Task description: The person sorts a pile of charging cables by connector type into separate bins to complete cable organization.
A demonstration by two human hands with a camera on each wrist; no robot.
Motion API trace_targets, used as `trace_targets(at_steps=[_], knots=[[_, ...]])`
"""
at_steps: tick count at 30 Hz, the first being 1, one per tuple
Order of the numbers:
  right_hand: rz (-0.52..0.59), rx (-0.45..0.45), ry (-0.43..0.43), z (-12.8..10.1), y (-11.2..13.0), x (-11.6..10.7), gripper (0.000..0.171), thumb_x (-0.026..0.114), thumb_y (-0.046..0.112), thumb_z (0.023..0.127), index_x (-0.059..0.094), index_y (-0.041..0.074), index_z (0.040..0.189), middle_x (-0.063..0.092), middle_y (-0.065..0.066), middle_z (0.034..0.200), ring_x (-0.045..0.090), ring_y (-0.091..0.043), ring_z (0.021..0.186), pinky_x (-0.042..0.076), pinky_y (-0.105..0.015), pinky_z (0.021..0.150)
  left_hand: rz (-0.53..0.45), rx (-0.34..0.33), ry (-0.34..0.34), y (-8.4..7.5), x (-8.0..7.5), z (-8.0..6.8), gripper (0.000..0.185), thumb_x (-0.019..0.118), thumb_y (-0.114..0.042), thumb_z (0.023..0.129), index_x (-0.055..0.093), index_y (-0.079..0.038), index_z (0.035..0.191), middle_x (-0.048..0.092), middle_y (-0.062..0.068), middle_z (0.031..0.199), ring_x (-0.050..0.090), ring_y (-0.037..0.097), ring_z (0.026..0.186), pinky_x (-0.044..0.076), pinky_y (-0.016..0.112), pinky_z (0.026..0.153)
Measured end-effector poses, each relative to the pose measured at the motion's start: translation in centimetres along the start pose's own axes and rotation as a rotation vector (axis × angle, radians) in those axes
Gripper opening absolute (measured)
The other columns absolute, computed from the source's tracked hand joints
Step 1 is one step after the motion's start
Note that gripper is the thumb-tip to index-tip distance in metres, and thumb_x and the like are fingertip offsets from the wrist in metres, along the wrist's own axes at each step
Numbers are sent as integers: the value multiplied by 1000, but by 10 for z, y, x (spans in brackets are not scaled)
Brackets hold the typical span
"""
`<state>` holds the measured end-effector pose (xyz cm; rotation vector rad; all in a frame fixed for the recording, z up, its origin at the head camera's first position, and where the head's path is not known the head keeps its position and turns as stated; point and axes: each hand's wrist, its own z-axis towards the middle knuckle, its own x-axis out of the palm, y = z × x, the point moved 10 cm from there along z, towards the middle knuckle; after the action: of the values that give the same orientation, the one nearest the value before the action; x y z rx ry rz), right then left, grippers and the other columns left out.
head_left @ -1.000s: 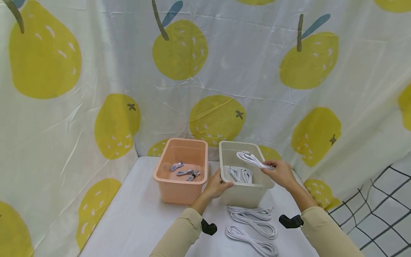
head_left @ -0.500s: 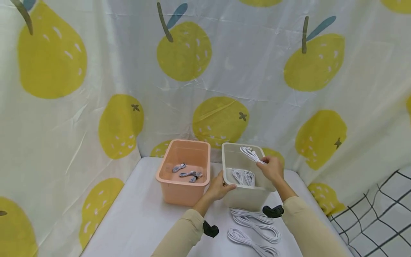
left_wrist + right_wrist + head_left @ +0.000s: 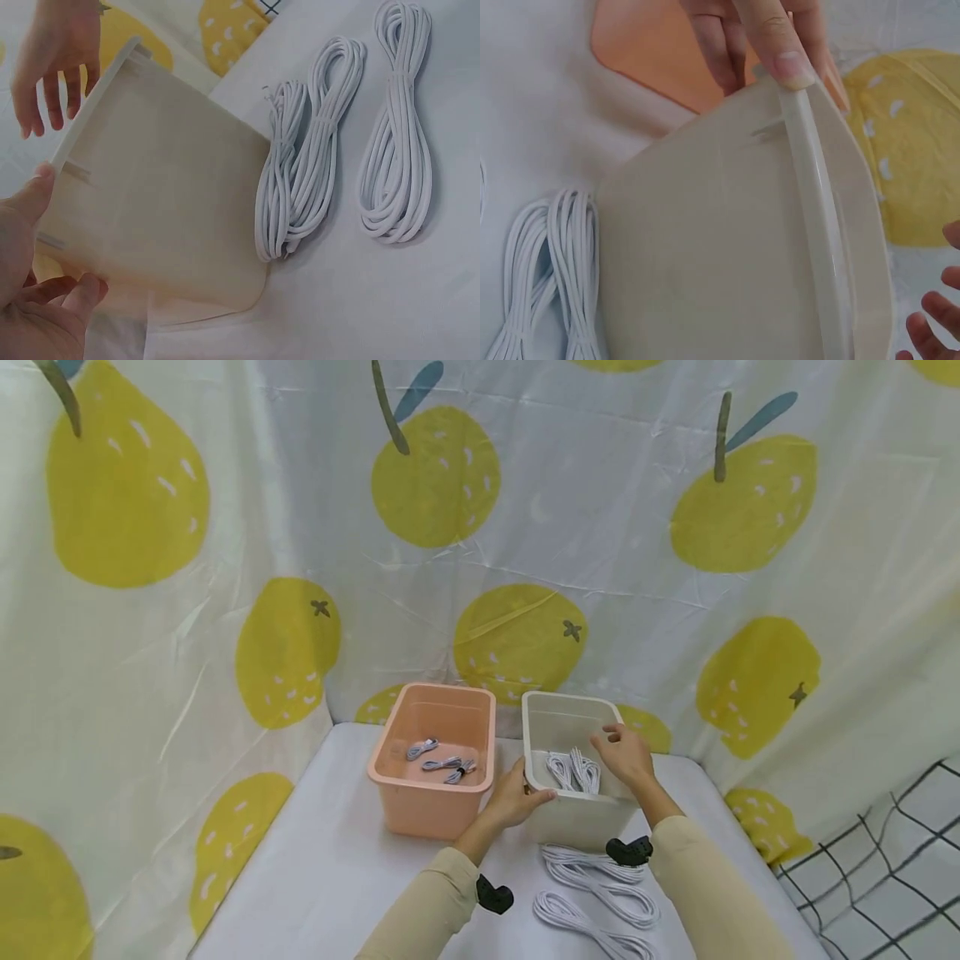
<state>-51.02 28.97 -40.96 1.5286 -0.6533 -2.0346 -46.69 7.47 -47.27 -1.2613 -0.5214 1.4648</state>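
My left hand [image 3: 519,793] grips the near-left rim of a cream plastic bin [image 3: 572,823], thumb over the edge [image 3: 34,196]. My right hand [image 3: 622,755] hovers over the bin's right side with its fingers [image 3: 54,90] spread and nothing in them. White coiled cable bundles [image 3: 573,771] lie inside the bin. To its left stands a peach bin [image 3: 420,802] with small grey cable bundles [image 3: 441,760] on its floor. Several more white cable bundles [image 3: 600,878] lie on the table in front of the cream bin, also seen in the left wrist view as cable bundles [image 3: 304,180].
The white table [image 3: 322,860] is walled by a pear-print curtain [image 3: 480,527] at the back and on both sides. A black wire grid [image 3: 885,860] stands at the lower right. Black wrist cameras [image 3: 493,895] sit on both beige sleeves.
My right hand carried a white cable bundle down into the cream bin and let it go; it now holds nothing. The left hand kept its grip on the rim.
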Motion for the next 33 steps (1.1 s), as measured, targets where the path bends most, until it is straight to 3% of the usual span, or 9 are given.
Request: trace_targets(at_steps=[11, 19, 23, 27, 33], knots=[[83, -172, -49, -20, 13, -13, 35, 67, 20, 100, 68, -3, 126, 69, -22, 113, 67, -40, 102, 53, -51, 88, 1, -11, 0, 0, -2, 1, 67, 81, -18, 92, 45, 1, 145, 66, 14, 118, 63, 18, 100, 53, 30, 80], [204, -216, -35, -42, 1, -16, 30, 66, 17, 102, 69, 2, 128, 69, -17, 116, 67, -33, 106, 53, -30, 87, 1, -6, 3, 0, -1, 2, 66, 81, -17, 93, 45, 2, 145, 65, 14, 120, 62, 18, 101, 53, 31, 81], [251, -292, -57, -61, 2, -20, 26, 68, 10, 100, 70, -1, 124, 71, -17, 114, 67, -24, 99, 50, -18, 84, 12, -11, 6, 0, 0, 1, 67, 80, -18, 93, 45, 1, 146, 64, 15, 122, 63, 20, 103, 53, 30, 82], [276, -373, -104, -88, 8, -24, 22, 70, 0, 96, 71, -5, 117, 72, -17, 108, 66, -13, 90, 50, -14, 78, 0, -16, 18, 0, 2, -1, 67, 79, -18, 94, 43, 2, 147, 64, 17, 123, 64, 27, 107, 53, 32, 84], [270, -520, -136, -128, 19, -20, 22, 71, -17, 86, 72, -8, 107, 71, -20, 95, 66, -20, 80, 54, -20, 74, 17, -43, 17, 2, 2, -1, 69, 80, -20, 94, 43, 2, 148, 65, 16, 122, 64, 26, 107, 53, 34, 83]])
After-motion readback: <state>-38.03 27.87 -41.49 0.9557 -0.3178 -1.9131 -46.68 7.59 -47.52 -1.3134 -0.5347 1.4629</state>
